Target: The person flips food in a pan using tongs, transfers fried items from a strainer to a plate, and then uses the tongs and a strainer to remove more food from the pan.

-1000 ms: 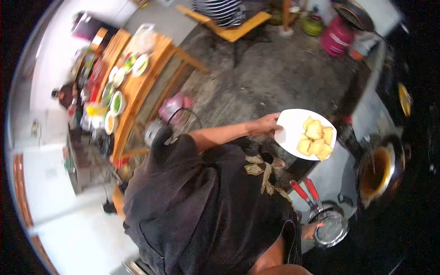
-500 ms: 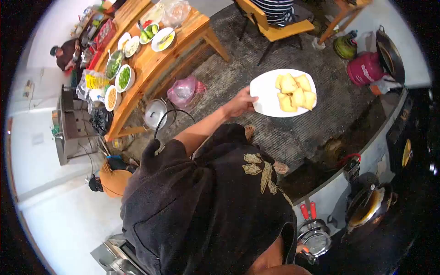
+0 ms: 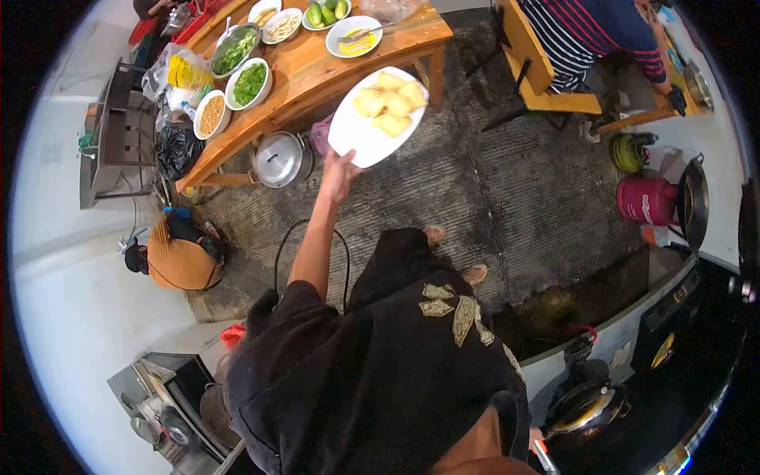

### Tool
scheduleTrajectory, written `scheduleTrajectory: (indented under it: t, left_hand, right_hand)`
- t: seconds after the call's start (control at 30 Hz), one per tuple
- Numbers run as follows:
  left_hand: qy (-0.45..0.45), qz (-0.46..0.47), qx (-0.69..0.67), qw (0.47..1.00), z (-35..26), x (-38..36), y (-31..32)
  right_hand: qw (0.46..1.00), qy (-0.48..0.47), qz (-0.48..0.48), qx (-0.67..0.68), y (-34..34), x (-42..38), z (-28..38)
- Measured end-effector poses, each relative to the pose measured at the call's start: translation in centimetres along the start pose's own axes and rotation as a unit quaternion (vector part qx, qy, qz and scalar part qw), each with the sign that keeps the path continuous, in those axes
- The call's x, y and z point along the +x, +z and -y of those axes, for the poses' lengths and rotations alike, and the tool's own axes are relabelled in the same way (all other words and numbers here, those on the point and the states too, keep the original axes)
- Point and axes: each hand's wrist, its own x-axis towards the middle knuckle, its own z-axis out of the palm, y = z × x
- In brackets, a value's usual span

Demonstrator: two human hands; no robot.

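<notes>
At the left of the frame, a crouching person in an orange top (image 3: 182,260) is near the wall. To the right and above, a long wooden table (image 3: 431,30) carries white bowls of chopped food (image 3: 250,85) close to its front edge. Below this edge, a round metal pot with lid (image 3: 279,160) stands on the dark ridged floor (image 3: 412,194).

At the upper middle, the left hand (image 3: 339,176) grips the lower rim of a white oval plate (image 3: 359,141), which bears golden, pillow-shaped food pieces (image 3: 389,103) toward its upper end. In this view the plate overlaps the table edge; open floor lies to its right, up to the wooden chair (image 3: 558,101). At the lower right, the right hand (image 3: 536,437) is mostly hidden; I cannot tell its finger state. A dark wok (image 3: 582,400) is near it.
</notes>
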Motion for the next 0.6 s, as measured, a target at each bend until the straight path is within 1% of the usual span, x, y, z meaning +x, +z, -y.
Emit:
scheduleTrajectory:
  t: [0.07, 0.13, 0.2, 0.27, 0.37, 0.4, 0.43, 0.53, 0.6]
  left_hand:
    - [0.03, -0.047, -0.024, 0.998, -0.8, 0.0, -2.4]
    - [0.031, -0.1, -0.031, 0.994, -1.9, 0.0, -4.2]
    - [0.039, -0.143, -0.062, 0.987, -1.7, 0.8, -6.1]
    - [0.044, -0.15, -0.083, 0.984, -0.9, 2.8, -8.9]
    - [0.066, -0.18, -0.119, 0.974, 0.5, 5.7, -10.5]
    - [0.075, -0.196, -0.131, 0.969, 0.4, 6.4, -10.7]
    - [0.112, -0.166, -0.183, 0.963, 0.6, 7.3, -10.7]
    - [0.103, -0.222, -0.162, 0.956, -0.1, 9.9, -10.1]
    - [0.123, -0.218, -0.185, 0.95, -0.2, 11.7, -9.9]
  right_hand:
    - [1.0, 0.002, 0.006, 0.002, 0.0, -0.1, 0.9]
    - [1.0, 0.006, 0.011, 0.004, -0.3, -0.5, 1.9]
    - [1.0, 0.009, 0.012, 0.007, -0.5, -0.5, 3.0]
    - [1.0, 0.009, 0.012, 0.01, -0.6, -0.3, 3.8]
    - [1.0, 0.005, 0.012, 0.006, -0.7, 0.1, 4.7]
    - [1.0, -0.001, 0.012, 0.008, -0.7, 0.2, 5.0]
    - [1.0, -0.007, 0.009, 0.007, -0.5, 0.2, 5.5]
    - [1.0, -0.023, 0.014, 0.006, -0.5, 0.3, 6.2]
    - [0.999, -0.027, 0.017, 0.005, -0.6, 0.3, 6.7]
